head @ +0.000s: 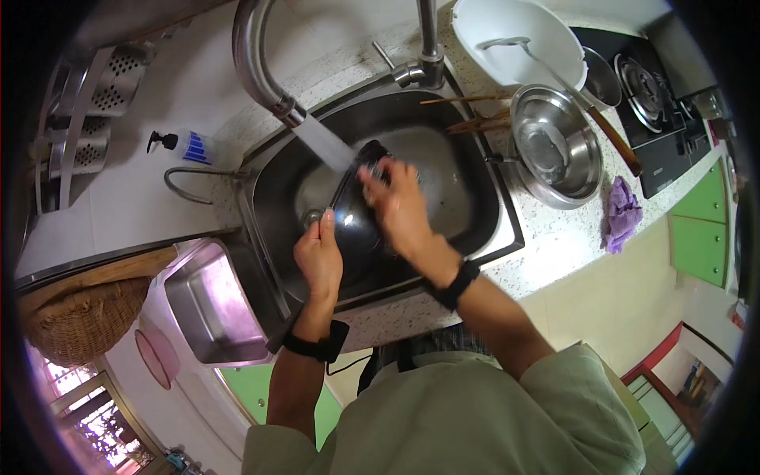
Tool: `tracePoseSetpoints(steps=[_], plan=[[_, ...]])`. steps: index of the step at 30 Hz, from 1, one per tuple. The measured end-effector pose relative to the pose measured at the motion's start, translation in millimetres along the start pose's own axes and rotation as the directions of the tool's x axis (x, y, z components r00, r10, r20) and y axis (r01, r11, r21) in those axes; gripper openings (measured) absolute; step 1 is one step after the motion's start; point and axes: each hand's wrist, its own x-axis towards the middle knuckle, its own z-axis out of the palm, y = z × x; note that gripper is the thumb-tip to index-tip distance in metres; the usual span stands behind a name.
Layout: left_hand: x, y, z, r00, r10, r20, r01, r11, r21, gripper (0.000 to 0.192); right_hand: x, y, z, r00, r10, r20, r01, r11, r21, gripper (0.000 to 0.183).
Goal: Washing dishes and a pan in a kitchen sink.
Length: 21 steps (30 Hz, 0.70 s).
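Over the steel sink basin [469,219], my left hand [320,255] grips the near left rim of a dark, shiny pan or wok [356,237], its thumb on the edge. My right hand [401,205] is at the vessel's right part, fingers bent and blurred; something small and shiny shows at the fingertips, perhaps a metal scourer, not clearly seen. Water [326,145] runs from the curved faucet spout [289,110] onto the far edge of the vessel. It stands tilted in the basin, with its far end raised towards the stream. Both wrists wear black bands.
Right of the sink are a steel bowl [555,148], a white basin [510,35] with a wooden-handled ladle [611,139], a purple cloth [622,215] and a gas stove [671,142]. A rectangular steel tray [214,303], wicker basket [89,320] and pump bottle [196,147] are at left.
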Motion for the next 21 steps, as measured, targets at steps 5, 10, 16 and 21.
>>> tracePoseSetpoints(steps=[5, 10, 16, 21], plan=[[1.4, 7.3, 0.6, 0.999, 0.034, -0.006, -0.033, 0.999, 0.025, 0.038, -20.9, -19.1, -8.8, 0.993, -0.079, 0.085, 0.081, 0.996, -0.025, 0.046], [-21.6, -7.2, -4.7, 0.991, 0.116, -0.072, -0.117, 0.993, 0.002, 0.034, 16.6, 49.6, 14.2, 0.970, 0.224, 0.090, -0.220, 0.974, -0.052, 0.029], [-14.0, -30.5, -21.9, 0.993, 0.101, -0.063, -0.099, 0.994, 0.043, 0.037, -31.5, -16.9, 12.3, 0.990, -0.110, 0.092, 0.102, 0.991, 0.089, 0.033], [-27.0, -33.6, -18.3, 0.997, 0.076, 0.001, -0.076, 0.997, 0.002, 0.038, 18.0, 97.6, 55.8, 0.905, 0.391, 0.164, -0.416, 0.895, 0.163, 0.015]])
